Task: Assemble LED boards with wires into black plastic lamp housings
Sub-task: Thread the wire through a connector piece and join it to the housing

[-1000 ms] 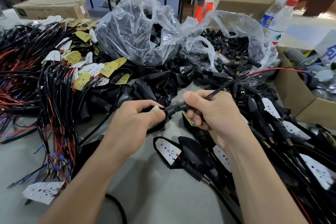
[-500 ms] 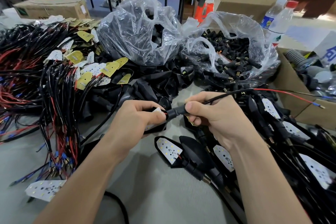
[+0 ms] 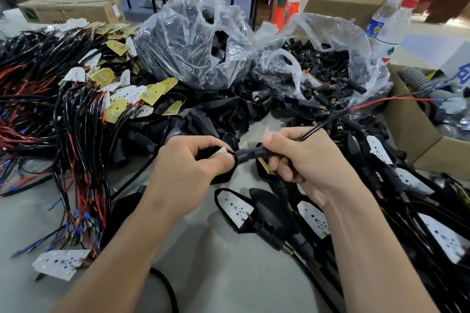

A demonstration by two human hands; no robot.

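My left hand [image 3: 188, 170] grips a black lamp housing [image 3: 223, 178] with a white LED board [image 3: 220, 152] peeking out by the thumb. My right hand [image 3: 302, 162] pinches the housing's black stem [image 3: 250, 154] and holds the black wire [image 3: 323, 124] that runs up and right, ending in a red lead [image 3: 381, 102]. A finished housing with a white board [image 3: 236, 207] lies just below my hands. Most of the held housing is hidden by my left fingers.
A heap of red and black wired LED boards [image 3: 76, 114] fills the left. Two clear plastic bags hold black housings [image 3: 193, 40] and black stems [image 3: 325, 66]. Assembled lamps [image 3: 419, 211] pile at the right. A cardboard box [image 3: 412, 129] and bottles [image 3: 391, 25] stand far right.
The wire's red lead has swung upward and to the right again. My hands stay on the housing and stem, almost in the same place.
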